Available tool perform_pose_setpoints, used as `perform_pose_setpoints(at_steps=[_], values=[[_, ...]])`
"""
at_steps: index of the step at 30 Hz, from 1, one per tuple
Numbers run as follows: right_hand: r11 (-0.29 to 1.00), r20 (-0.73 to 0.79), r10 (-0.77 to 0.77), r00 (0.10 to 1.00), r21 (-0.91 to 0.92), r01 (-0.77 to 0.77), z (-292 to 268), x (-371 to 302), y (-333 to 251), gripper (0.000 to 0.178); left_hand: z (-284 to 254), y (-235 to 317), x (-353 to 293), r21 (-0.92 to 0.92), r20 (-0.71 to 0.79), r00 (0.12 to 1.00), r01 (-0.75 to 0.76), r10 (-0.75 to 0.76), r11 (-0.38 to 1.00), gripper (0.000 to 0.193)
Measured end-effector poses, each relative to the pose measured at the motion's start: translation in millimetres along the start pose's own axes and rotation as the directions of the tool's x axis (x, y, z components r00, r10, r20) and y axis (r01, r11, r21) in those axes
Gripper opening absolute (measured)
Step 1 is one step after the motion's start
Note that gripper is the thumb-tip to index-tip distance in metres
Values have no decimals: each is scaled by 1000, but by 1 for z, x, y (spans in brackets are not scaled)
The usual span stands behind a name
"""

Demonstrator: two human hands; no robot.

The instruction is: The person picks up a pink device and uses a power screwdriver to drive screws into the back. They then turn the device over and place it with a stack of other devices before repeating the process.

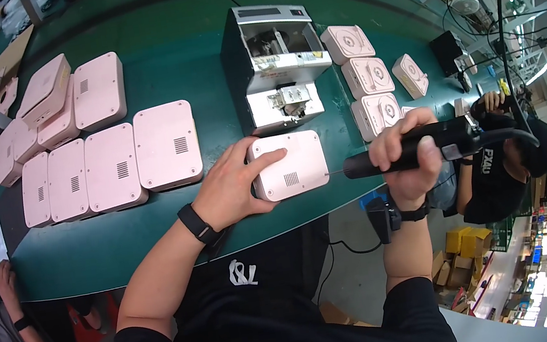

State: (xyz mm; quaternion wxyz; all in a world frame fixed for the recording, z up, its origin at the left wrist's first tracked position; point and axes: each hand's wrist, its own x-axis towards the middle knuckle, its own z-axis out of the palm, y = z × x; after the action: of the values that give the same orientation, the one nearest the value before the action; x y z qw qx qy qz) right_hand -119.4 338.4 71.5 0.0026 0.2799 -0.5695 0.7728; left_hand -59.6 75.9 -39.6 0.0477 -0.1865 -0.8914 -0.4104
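My left hand [229,184] grips a pale pink plastic case [296,157] with rounded corners, lying on the green table. Its thumb presses the near side, one finger rests across the top, and the others curl around the left side. A small slotted grille and corner holes show on the case's upper face. My right hand [409,154] is wrapped around a black corded electric screwdriver [452,137], held almost level. The thin bit points left, its tip at the case's near right corner; whether it sits in a hole I cannot tell.
A silver-and-black screw-feeder-like machine [279,64] stands just beyond the case. Several similar pink cases [167,144] lie left, some stacked. More pink units [369,75] with round recesses sit right. Co-workers are at both sides, one a person in a black cap [535,146]. The screwdriver's cable [502,45] hangs right.
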Motion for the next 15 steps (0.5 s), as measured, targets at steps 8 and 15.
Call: perform_pose_setpoints(at_steps=[8,15], values=[[992,-104,-121,987,30,124,56,68,-2,25,-1,3,-1,3,19,1000,7,-7,1000,82],[995,-154,-33,987,-96,18,58,83,19,23,0,3,-3,-23,8,1000,0,0,1000,81]])
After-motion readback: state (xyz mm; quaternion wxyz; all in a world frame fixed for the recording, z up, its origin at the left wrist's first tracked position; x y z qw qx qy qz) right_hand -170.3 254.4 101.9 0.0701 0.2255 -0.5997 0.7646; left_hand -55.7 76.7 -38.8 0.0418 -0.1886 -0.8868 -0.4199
